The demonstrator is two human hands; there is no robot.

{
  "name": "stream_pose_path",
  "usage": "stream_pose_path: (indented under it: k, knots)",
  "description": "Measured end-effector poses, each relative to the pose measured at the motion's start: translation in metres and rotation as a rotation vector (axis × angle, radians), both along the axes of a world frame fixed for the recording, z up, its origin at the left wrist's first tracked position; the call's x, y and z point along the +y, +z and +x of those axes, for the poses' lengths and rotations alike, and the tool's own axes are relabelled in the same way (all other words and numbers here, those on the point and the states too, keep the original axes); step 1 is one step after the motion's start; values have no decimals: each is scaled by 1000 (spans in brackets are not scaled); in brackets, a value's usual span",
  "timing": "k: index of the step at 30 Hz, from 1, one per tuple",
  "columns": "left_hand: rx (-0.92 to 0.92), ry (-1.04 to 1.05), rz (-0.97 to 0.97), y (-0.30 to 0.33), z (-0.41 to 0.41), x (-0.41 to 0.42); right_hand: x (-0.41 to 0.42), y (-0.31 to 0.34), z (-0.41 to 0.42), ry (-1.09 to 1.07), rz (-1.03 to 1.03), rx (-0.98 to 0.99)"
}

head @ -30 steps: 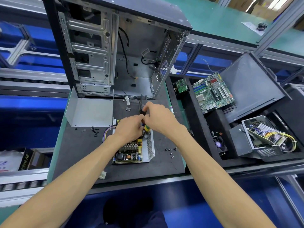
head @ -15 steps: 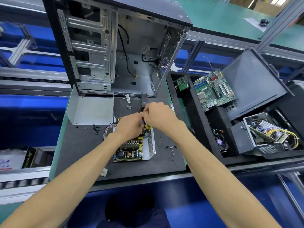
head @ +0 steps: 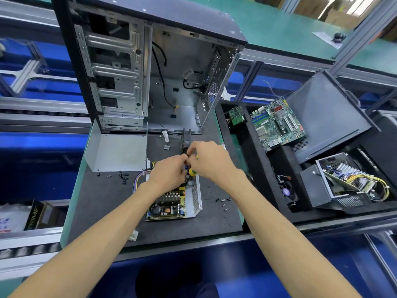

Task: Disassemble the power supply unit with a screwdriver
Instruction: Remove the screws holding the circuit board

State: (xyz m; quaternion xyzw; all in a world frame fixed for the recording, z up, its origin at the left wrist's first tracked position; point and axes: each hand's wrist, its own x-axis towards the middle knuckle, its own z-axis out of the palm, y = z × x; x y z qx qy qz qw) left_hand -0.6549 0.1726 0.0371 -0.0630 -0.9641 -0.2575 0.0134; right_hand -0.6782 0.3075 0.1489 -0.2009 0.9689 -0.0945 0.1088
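The opened power supply unit [head: 171, 208] lies on the black mat [head: 103, 207], its circuit board exposed inside a perforated metal tray. Both hands meet over its far end. My right hand [head: 209, 163] grips a screwdriver with a yellow-green handle [head: 191, 172]; the tip is hidden between the hands. My left hand [head: 168, 176] has its fingers curled round a black part [head: 186, 137] that stands upright at the unit's far end. A bundle of coloured wires [head: 139, 179] leaves the unit on the left.
The bent metal cover [head: 116, 152] lies at the back left, with loose screws [head: 123, 177] beside it and more screws [head: 223, 202] on the right. An empty computer case [head: 150, 72] stands behind. Black foam bins at right hold a motherboard [head: 277, 123] and another power supply [head: 348, 181].
Both hands stay together over the far end of the unit, with only small finger movement around the screwdriver. The unit has not moved.
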Motion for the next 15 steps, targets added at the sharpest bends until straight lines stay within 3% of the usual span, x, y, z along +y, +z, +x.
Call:
stream_pose_path:
  k: [3, 6, 10, 13, 15]
  knots:
    - [8, -7, -1, -1, 0, 0, 1, -1, 2, 92, -16, 23]
    - [-6, 3, 1, 0, 0, 1, -1, 2, -1, -4, 47, 19]
    - [-13, -2, 8, 2, 1, 1, -2, 7, 2, 137, 48, -40]
    - [-23, 7, 4, 3, 1, 0, -4, 9, -3, 31, 127, -22]
    - [-15, 7, -3, 2, 0, 1, -4, 8, -1, 71, 80, -20]
